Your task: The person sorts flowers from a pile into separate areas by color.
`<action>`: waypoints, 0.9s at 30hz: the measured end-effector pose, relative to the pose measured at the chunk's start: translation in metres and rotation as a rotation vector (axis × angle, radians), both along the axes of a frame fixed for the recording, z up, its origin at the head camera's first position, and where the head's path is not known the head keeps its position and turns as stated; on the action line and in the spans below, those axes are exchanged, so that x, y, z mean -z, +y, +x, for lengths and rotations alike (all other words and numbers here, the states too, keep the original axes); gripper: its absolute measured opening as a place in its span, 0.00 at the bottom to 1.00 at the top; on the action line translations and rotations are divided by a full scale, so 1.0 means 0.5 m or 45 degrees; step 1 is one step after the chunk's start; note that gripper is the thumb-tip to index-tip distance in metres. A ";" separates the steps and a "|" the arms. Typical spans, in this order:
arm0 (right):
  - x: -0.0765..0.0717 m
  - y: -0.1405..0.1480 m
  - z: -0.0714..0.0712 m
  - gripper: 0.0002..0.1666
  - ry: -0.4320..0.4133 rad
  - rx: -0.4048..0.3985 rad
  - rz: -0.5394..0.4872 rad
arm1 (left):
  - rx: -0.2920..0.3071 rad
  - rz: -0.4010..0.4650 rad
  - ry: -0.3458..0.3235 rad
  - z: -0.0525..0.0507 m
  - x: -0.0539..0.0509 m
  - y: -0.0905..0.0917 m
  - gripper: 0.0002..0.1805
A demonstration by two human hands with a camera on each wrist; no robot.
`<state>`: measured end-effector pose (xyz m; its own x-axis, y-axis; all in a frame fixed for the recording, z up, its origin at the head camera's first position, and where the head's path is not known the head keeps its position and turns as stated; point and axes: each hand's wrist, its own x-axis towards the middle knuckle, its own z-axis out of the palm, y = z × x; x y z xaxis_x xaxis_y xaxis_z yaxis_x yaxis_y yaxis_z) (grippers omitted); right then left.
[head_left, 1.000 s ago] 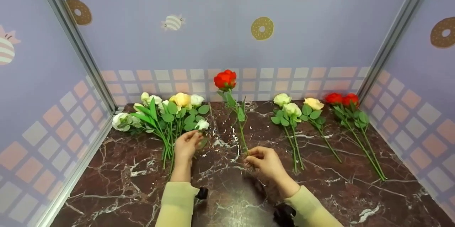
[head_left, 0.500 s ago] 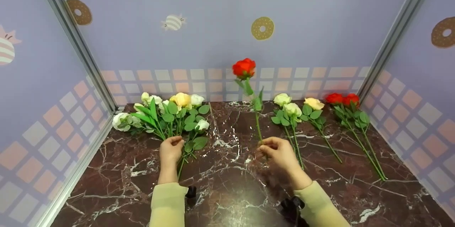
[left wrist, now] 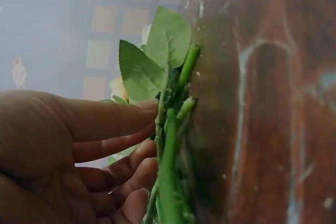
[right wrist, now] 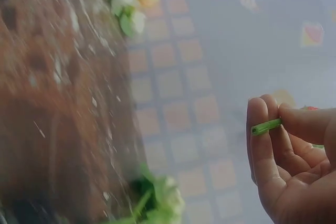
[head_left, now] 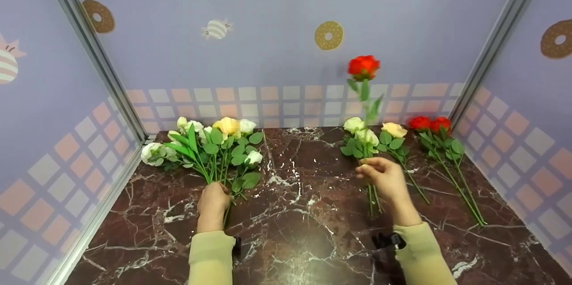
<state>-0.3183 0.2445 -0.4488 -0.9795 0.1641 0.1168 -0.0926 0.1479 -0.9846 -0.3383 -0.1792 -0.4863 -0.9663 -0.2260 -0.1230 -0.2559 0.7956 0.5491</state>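
My right hand [head_left: 384,178] pinches the lower stem of a red rose [head_left: 364,68], which stands upright in front of the back wall. In the right wrist view, the cut stem end [right wrist: 266,126] pokes out between thumb and fingers. On the left, a pile of white and yellow roses [head_left: 228,127] lies with its stems toward me. My left hand [head_left: 214,202] is low at these stems. The left wrist view has its thumb and index fingertips meeting at a thin leafy stem [left wrist: 160,119], beside thicker green stems [left wrist: 169,177]; its far side is hidden.
Right of centre lie pale green roses [head_left: 367,137], partly behind my right hand. A single peach rose [head_left: 394,130] and two red roses [head_left: 431,125] lie farther right. Patterned walls [head_left: 286,52] enclose the dark marble table [head_left: 286,231] at the back and sides.
My right hand has carried the red rose rightward and up, above the pale green roses. My left hand has moved from beside a white rose down to the stems of the left pile.
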 end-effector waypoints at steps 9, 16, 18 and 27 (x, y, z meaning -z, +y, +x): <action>-0.016 0.084 0.008 0.23 -0.004 0.113 -0.064 | 0.026 -0.145 -0.159 0.000 -0.004 0.016 0.32; -0.016 0.115 0.013 0.23 -0.010 0.146 -0.074 | -0.001 -0.143 -0.221 0.005 -0.007 0.014 0.22; -0.015 0.121 0.014 0.23 -0.015 0.155 -0.061 | -0.020 -0.126 -0.197 0.006 -0.007 0.013 0.19; -0.008 0.163 0.014 0.25 -0.098 0.207 -0.052 | -0.056 -0.070 -0.103 0.008 -0.015 0.016 0.17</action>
